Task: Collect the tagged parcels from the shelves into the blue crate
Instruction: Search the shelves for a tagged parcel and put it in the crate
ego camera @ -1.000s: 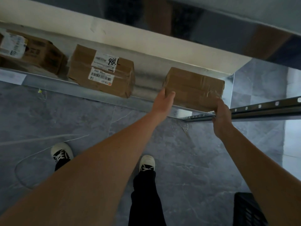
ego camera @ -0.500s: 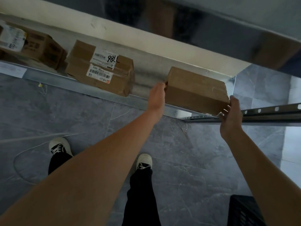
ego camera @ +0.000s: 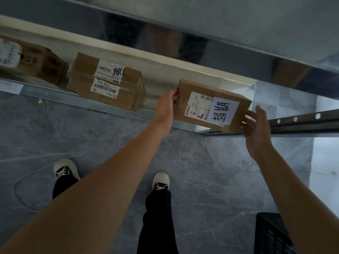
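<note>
Grey marbled floor (ego camera: 211,180) below a metal shelf (ego camera: 77,99), with a tagged parcel (ego camera: 211,105) held at its right end.

Both arms reach forward: the left hand (ego camera: 165,107) presses the parcel's left end with fingers curled round the edge, while the right hand (ego camera: 256,125) touches its right end with fingers spread; the parcel tilts, label and white tag facing up, and seems to rest on the shelf lip. Left of the left hand sit a labelled box (ego camera: 106,83) and, further left, another box (ego camera: 31,59). Below the right arm, a dark crate (ego camera: 271,233) stands on the floor, its colour hard to judge.
</note>
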Tool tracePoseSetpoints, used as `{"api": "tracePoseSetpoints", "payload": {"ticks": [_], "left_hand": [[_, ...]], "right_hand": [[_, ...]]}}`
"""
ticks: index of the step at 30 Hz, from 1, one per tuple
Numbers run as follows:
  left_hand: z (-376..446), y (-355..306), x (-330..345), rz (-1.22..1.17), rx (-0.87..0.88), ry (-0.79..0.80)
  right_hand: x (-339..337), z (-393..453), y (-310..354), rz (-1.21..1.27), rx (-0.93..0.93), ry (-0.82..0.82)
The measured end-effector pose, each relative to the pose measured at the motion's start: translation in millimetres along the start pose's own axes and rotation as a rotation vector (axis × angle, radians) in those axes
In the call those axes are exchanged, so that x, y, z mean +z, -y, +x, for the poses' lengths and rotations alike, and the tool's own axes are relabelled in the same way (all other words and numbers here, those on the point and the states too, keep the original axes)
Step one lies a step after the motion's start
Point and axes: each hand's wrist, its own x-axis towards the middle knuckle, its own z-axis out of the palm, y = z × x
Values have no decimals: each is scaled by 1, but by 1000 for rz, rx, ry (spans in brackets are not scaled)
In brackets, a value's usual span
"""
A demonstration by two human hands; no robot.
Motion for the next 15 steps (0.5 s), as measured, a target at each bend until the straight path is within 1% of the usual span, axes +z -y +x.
{"api": "tracePoseSetpoints", "payload": {"ticks": [4, 7, 9, 12, 15], "left_hand": [[4, 2, 1, 39, -15, 3], [9, 6, -2, 139, 88, 4], [12, 4, -1, 237, 144, 26], [18, -9, 5, 325, 176, 86], [19, -26, 15, 317, 171, 243]], "right_hand": [[3, -3, 1, -5, 19, -5], [3, -5, 1, -34, 50, -8], [0, -8, -1, -26, 127, 24], [-2, -23, -9, -14, 281, 109], [5, -40, -29, 128, 318, 195]]}}
